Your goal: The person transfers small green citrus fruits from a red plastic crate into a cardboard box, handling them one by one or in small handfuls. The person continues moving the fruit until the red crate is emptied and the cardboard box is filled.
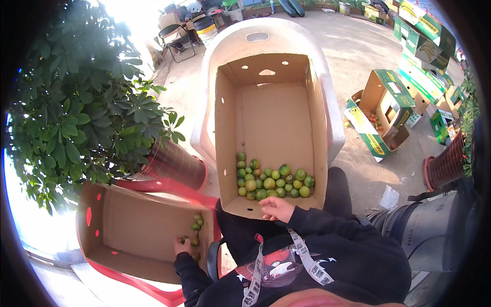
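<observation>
Before me a large open cardboard box [276,119] rests on a white plastic chair. Many green, partly orange round fruits [269,184], which look like green tomatoes, are bunched at its near end. My right hand [277,209] lies over the near rim of that box, fingers spread, close to the fruits and with nothing seen in it. To the left, a second cardboard box [138,226] stands on a red plastic chair. Inside it my left hand [182,245] holds a green fruit [184,239] beside a short row of similar fruits [197,222] along the right wall.
A leafy potted plant [88,115] leans over the left box. On the right stand a green banana carton [383,111] with small reddish fruits, stacked cartons [425,50], a brown pot [445,165] and a grey cylindrical container [425,230]. A folding chair [178,40] stands farther back.
</observation>
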A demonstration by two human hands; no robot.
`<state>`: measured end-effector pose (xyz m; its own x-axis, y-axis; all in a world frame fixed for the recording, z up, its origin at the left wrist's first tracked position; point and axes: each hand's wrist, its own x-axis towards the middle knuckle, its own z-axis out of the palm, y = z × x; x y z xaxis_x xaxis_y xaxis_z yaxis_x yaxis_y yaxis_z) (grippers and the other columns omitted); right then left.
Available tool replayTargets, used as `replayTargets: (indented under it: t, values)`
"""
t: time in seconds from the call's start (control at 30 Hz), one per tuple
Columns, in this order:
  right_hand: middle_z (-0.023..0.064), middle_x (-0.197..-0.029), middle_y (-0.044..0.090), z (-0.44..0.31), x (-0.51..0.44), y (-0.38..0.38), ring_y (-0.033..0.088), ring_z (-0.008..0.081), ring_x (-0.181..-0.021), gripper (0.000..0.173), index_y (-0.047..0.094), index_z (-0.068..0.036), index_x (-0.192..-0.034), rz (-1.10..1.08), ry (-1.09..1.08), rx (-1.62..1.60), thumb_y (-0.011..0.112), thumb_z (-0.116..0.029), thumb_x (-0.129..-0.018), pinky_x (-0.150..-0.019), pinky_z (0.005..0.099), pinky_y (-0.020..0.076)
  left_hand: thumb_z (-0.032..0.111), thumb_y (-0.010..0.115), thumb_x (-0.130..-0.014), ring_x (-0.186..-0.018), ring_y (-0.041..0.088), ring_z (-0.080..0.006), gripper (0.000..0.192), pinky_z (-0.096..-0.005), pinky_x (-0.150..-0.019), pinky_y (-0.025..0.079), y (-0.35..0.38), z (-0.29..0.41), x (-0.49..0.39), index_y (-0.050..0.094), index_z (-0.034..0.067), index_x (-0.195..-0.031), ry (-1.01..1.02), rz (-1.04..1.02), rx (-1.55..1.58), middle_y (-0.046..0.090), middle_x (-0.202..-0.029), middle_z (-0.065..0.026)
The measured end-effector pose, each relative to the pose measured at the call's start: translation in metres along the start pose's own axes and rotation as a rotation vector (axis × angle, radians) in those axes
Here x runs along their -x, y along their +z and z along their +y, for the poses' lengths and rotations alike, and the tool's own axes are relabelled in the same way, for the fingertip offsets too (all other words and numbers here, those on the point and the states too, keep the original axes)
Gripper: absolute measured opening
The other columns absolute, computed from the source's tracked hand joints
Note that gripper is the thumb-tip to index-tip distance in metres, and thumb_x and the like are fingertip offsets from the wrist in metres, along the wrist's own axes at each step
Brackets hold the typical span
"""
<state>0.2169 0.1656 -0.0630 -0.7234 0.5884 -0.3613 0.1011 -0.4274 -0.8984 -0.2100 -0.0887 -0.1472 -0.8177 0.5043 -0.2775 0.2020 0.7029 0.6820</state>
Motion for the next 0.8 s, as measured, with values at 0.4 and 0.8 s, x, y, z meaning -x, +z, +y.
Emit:
replayTargets:
  t: [0.4, 0.8]
  values:
    - [0.0107, -0.109, 0.058, -0.022, 0.020, 0.020, 0.061, 0.0164, -0.089, 0.047, 0.039, -0.007, -0.134, -0.273, 0.009, -0.098, 0.055, -0.023, -0.093, -0.072, 0.0275, 0.0506, 0.002, 0.064, -0.083, -0.094, 0.056, -0.0139, 0.048, -0.0278, -0.085, 0.046, 0.087, 0.256, 0.161, 0.041, 0.002, -0.125, 0.577, -0.856, 0.290, 0.055, -0.102, -0.0068]
    - [0.0152, -0.123, 0.044, -0.025, 0.004, -0.022, 0.059, 0.0212, -0.099, 0.071, 0.014, -0.002, -0.144, 0.366, -0.101, -0.389, 0.057, -0.024, -0.091, -0.072, 0.0287, 0.0499, 0.012, 0.073, -0.071, -0.097, 0.059, -0.0284, 0.050, -0.0365, -0.087, 0.048, 0.035, -0.019, 0.014, 0.049, -0.003, -0.113, 0.077, 0.016, -0.321, 0.059, -0.102, -0.0179]
